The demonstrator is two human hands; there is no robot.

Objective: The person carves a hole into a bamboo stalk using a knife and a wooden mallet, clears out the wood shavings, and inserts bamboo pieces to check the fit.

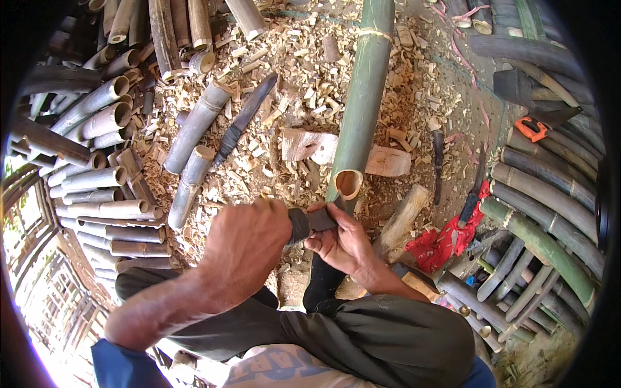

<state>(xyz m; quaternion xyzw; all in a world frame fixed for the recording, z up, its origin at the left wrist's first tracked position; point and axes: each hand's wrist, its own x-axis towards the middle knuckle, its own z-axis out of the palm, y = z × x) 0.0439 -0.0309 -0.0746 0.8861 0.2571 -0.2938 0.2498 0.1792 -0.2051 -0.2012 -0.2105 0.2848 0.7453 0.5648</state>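
My left hand (249, 239) is closed round the black-wrapped handle of a knife (320, 220), which has a broad dark blade. My right hand (343, 242) pinches that blade, with the thumb along its far end. Whether anything else lies under the right fingers is hidden. Just beyond the hands is the open cut end of a long green bamboo pole (363, 110). The pole rests across a pale notched wood block (309, 146) and runs away from me. Both hands are above the ground in front of my bent knees.
Wood chips cover the ground. A second knife (246, 119) lies to the left beside short bamboo pieces (197, 126). Stacked bamboo tubes (97, 178) line the left; poles (546, 184) line the right, with an orange-handled saw (533, 129) and a red cloth (446, 242).
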